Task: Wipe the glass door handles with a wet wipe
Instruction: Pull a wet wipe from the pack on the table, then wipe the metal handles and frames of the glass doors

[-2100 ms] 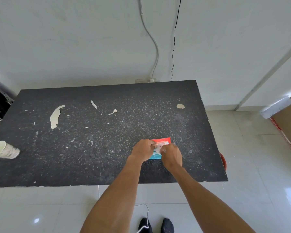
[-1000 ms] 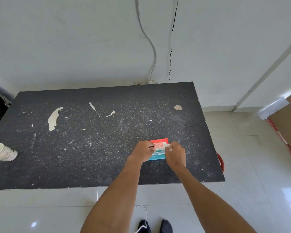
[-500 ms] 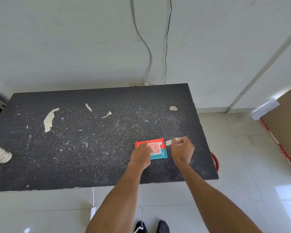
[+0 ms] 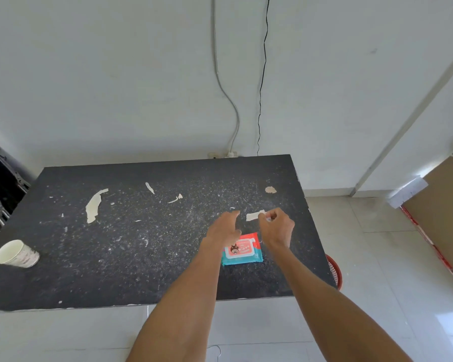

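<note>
A red and teal pack of wet wipes (image 4: 242,250) lies flat on the black speckled table (image 4: 131,246), near its right front corner. My right hand (image 4: 276,227) is raised above the pack and pinches a white wet wipe (image 4: 255,215) that sticks out to the left of its fingers. My left hand (image 4: 225,227) hovers just left of the wipe with fingers loosely extended, holding nothing. No glass door or handle is in view.
A white paper cup (image 4: 16,254) lies on its side at the table's left front. Scraps of pale peeled material (image 4: 94,205) dot the tabletop. A red basket (image 4: 334,270) stands on the tiled floor beside the table's right edge. Cables run down the white wall behind.
My right hand has pulled a wipe out of the pack and lifted it up. My left hand has let go of the pack and risen beside the wipe.
</note>
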`<action>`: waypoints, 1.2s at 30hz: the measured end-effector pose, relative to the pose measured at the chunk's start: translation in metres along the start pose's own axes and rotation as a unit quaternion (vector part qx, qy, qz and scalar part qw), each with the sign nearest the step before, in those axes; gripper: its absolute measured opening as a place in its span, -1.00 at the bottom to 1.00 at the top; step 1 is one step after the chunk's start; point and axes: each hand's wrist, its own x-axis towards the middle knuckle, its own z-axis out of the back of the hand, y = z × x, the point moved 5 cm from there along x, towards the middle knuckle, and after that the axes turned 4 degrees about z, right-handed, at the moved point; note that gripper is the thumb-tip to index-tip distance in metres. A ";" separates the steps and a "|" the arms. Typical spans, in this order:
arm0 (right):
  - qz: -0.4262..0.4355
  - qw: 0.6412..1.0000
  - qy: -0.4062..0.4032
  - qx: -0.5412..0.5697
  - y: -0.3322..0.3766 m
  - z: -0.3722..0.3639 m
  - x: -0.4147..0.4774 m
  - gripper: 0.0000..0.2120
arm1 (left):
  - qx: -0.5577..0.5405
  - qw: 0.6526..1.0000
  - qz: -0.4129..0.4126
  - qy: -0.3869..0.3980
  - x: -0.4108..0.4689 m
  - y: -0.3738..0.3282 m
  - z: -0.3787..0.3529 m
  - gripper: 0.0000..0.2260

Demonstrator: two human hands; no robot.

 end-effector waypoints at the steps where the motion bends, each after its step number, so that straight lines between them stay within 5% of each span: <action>1: 0.010 1.000 -0.002 0.012 0.013 0.004 0.001 -0.89 | -0.015 1.000 -0.008 -0.023 0.001 -0.007 0.016 -0.43; 17: 0.179 0.974 -0.046 0.129 0.227 0.115 0.006 -0.84 | -0.174 0.964 -0.136 -0.146 -0.065 -0.124 0.250 -0.93; 26: 0.257 0.943 -0.105 0.181 0.303 0.186 0.009 -0.61 | -0.233 0.934 -0.171 -0.210 -0.109 -0.184 0.332 -0.89; 32: 0.287 0.934 -0.118 0.175 0.331 0.228 0.010 -0.85 | -0.308 0.915 -0.194 -0.173 -0.117 -0.220 0.358 -0.67; 36: 0.303 0.929 -0.133 0.164 0.339 0.259 0.012 -0.85 | -0.300 0.905 -0.244 -0.177 -0.118 -0.250 0.366 -0.78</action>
